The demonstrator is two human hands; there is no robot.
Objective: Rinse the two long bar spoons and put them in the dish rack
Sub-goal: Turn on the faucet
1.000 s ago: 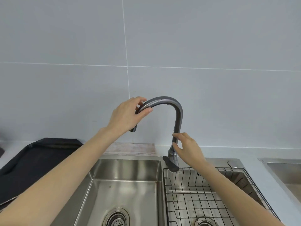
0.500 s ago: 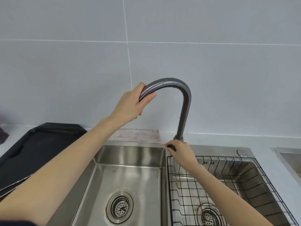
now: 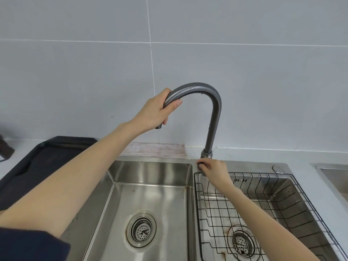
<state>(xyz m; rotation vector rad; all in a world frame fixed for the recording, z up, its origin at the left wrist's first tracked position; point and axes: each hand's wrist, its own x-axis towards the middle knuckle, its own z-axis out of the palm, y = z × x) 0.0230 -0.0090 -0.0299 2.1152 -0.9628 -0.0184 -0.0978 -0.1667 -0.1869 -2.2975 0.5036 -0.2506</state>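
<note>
Gripping faucet spout with left hand, fingers curled round; right hand pinching lever. Bar spoons not visible. Likely light, stiff, slippery wet: take mid-shaft. Dish rack sits in right basin.

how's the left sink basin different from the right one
The left basin is bare steel inside, while the right basin holds a black wire dish rack. The faucet spout, gripped by the left hand, reaches toward the left basin; the right hand at the faucet's base sits over the right basin's back corner. Both are stainless steel, each with a round perforated drain, and neither holds spoons.
</note>
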